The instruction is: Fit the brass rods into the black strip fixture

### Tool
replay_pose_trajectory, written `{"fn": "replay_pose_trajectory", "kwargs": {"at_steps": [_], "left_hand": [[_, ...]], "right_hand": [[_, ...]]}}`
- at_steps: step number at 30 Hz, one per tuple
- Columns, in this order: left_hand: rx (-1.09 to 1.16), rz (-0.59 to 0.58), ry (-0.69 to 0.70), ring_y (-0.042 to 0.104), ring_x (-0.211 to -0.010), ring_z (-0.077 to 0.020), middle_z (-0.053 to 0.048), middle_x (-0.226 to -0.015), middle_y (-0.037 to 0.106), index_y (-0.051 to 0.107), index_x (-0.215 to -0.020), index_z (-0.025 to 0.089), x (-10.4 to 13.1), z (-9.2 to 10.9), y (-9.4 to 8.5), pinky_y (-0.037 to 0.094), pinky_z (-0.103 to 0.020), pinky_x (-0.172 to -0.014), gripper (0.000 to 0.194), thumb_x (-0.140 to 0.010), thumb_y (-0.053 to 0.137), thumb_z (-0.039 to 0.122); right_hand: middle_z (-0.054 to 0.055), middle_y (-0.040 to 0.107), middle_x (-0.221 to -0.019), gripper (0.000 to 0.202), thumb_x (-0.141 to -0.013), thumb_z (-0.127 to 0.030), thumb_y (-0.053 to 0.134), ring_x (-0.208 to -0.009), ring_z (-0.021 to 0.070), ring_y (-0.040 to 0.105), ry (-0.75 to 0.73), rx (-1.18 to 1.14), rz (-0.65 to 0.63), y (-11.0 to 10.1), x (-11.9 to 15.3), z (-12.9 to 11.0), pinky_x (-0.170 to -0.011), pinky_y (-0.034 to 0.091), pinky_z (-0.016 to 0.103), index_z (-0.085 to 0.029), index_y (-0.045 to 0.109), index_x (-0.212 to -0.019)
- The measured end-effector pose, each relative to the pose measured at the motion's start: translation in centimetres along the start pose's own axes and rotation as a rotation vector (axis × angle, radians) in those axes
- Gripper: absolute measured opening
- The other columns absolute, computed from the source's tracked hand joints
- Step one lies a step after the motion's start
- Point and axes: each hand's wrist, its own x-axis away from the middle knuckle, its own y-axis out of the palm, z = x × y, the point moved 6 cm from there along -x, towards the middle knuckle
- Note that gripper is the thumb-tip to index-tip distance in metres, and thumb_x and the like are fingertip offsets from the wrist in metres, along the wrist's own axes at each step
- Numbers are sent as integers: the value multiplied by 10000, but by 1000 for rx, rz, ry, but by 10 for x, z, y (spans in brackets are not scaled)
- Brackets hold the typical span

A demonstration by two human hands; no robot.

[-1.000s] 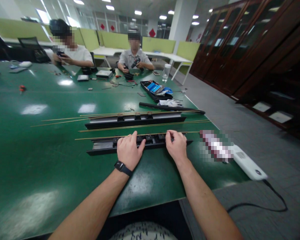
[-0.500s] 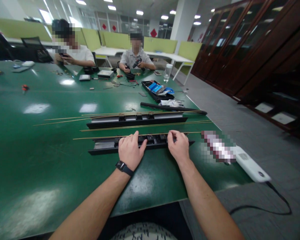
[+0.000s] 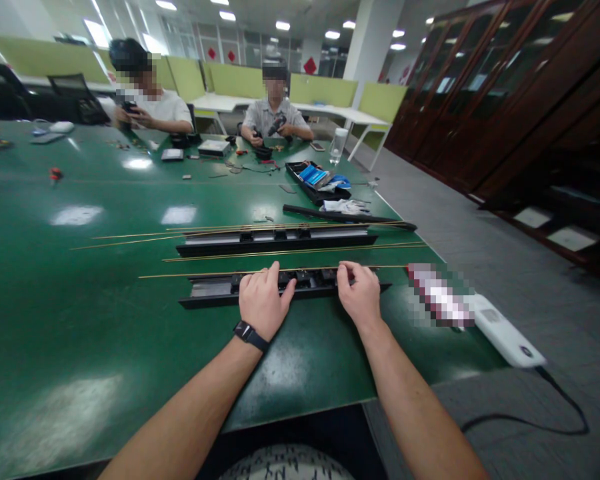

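In front of me lies a black channel with a silver inside and several black blocks in it. A thin brass-coloured rod runs along its far edge and sticks out past the left end. My left hand lies across the channel, fingers bent over the far side and thumb on the near side. Near the right end, my right hand pinches the rod between thumb and forefinger. Its fingertips partly hide the contact. Beyond is a second black channel, with more thin rods beside and on it.
To the right are a blurred-out red-edged object and a white corded device at the table edge. Farther back are a black bar, white gloves and a black tray. Two people sit across the green table.
The rod has slid a little to the left along the near channel. Both hands keep nearly the same place; the whole view has shifted slightly.
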Motion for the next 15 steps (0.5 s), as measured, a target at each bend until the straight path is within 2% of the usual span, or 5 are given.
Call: {"fn": "replay_pose_trajectory", "kwargs": {"at_steps": [4,11,15], "left_hand": [[7,5,0,709,-1107,-326,-169,-1167,778,636,-1377,143,0,0,0,431,-458,-1002,533,-1034,490,524],[9,10,6,710,-1098,-327,-174,-1158,775,639,-1375,122,1,0,0,426,-457,-1000,541,-1037,493,517],[4,13,6,710,-1095,-325,-170,-1158,775,636,-1380,131,1,0,1,424,-455,-1000,540,-1038,490,524]], "right_hand": [[101,776,-883,354,-1005,-430,485,-859,269,682,80,27,44,-4,-2,8,-871,473,401,-200,754,-998],[96,773,-907,336,-998,-434,509,-861,255,678,-10,-17,-17,0,0,-3,-889,486,395,-202,750,-1020],[95,779,-898,355,-1004,-436,491,-866,265,686,44,0,12,-3,-1,3,-884,483,399,-196,752,-1022]]}}
